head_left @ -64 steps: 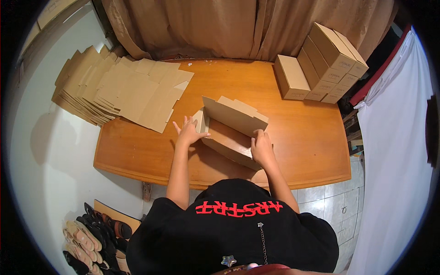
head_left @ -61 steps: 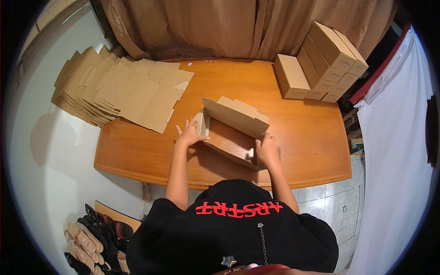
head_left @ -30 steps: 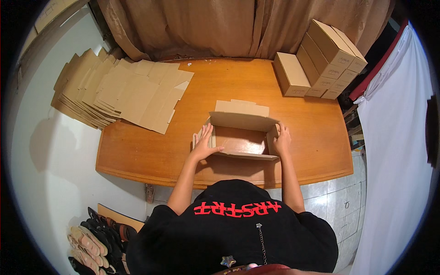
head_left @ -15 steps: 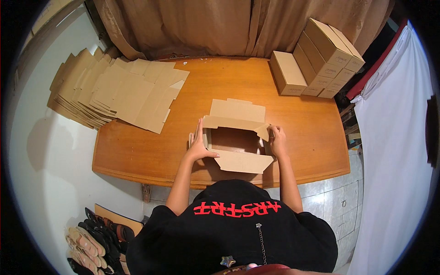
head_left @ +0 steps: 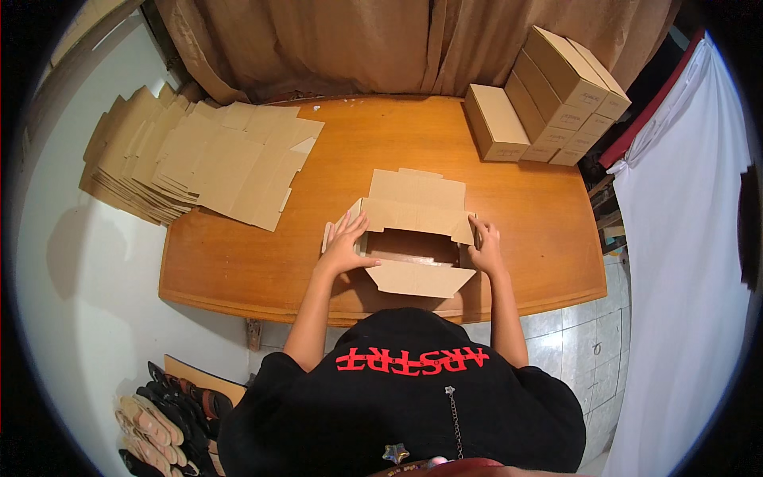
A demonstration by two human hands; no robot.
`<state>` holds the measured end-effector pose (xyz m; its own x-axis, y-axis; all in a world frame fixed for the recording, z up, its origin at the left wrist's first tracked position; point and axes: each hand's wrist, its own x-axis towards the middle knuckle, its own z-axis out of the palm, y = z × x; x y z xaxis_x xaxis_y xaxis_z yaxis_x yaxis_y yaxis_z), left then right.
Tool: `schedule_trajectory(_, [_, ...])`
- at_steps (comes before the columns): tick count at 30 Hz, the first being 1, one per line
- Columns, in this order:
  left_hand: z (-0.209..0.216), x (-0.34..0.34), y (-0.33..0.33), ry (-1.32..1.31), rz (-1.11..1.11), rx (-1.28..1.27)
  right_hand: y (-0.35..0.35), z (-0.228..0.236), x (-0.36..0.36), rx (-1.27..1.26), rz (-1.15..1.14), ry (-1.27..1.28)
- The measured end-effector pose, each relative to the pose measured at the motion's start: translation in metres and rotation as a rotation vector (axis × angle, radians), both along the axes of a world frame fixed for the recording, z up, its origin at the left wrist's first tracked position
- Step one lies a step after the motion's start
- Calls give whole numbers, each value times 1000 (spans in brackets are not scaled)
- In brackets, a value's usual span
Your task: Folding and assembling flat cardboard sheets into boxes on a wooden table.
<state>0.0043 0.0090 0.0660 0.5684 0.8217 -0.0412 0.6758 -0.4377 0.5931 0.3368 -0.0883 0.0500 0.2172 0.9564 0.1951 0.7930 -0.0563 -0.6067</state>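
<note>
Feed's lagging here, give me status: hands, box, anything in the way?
Left hand and right hand pressing the open cardboard box sides. Flaps up. Table around it bare.

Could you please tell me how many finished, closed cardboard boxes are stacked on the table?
About 6 closed boxes, all at the table's far right corner: one flat at the left, the others leaning behind it. More may be hidden.

Cardboard packaging on the wooden table [head_left: 238,262]

We note an open brown carton [head_left: 415,238] at centre front, a fanned stack of flat box blanks [head_left: 199,159] at left rear, and closed brown boxes [head_left: 548,95] with small labels stacked at right rear.
</note>
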Motion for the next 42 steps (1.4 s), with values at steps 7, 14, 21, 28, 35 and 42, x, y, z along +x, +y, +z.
schedule_trajectory(7, [5,16,-4,103,-28,-11,-8,-14,9,226,-169,76])
schedule_trajectory(14, [3,46,-8,76,-168,42,-32,-11,60,-507,-522,611])
schedule_trajectory(21, [1,67,-15,38,-255,-6,-21,11,21,-45,-133,803])
schedule_trajectory(28, [-2,71,-20,80,-234,-1,21,-10,-31,40,-238,113])
schedule_trajectory(35, [-6,71,-23,108,-219,20,24,6,-52,-113,-339,-68])
schedule_trajectory(42, [5,68,-25,103,-176,10,23,17,-61,-179,-342,-205])
